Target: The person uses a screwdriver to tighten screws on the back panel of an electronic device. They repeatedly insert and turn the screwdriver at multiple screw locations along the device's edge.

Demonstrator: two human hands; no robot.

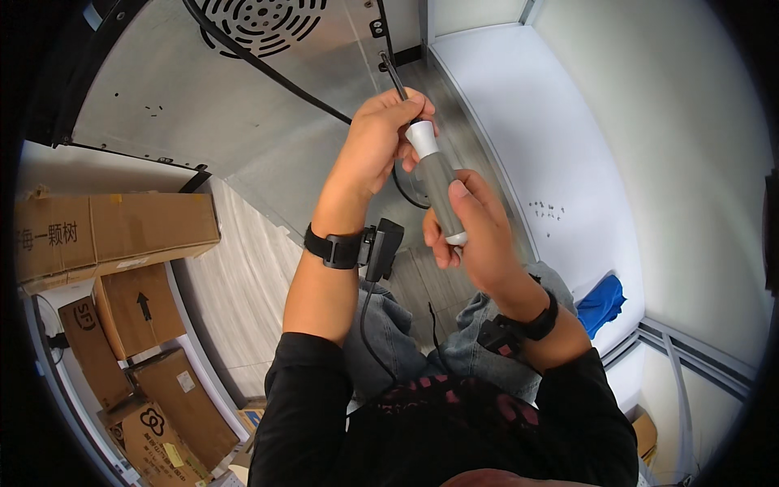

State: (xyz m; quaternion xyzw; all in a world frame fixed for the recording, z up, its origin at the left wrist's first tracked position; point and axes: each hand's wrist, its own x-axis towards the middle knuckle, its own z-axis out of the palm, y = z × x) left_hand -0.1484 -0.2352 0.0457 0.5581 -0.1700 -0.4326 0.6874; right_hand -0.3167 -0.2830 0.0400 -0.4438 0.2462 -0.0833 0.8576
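Note:
A screwdriver [438, 183] with a grey handle and white collar slants up and away in front of me. Its dark shaft reaches the edge of a grey metal panel [268, 138], where the tip meets a small bracket [383, 65]. My left hand [389, 130] is closed around the shaft just above the white collar. Lower down, my right hand [475, 219] wraps the handle near its butt end, thumb along the side. Whether a screw sits under the tip is too small to tell.
A black cable [276, 73] crosses the panel below a round vent [264, 16]. Small dark pieces, like screws, lie on a white surface [548, 209] at right, near a blue cloth-like item [600, 307]. Cardboard boxes [154, 215] stack at left. Each wrist wears a strapped device [381, 249].

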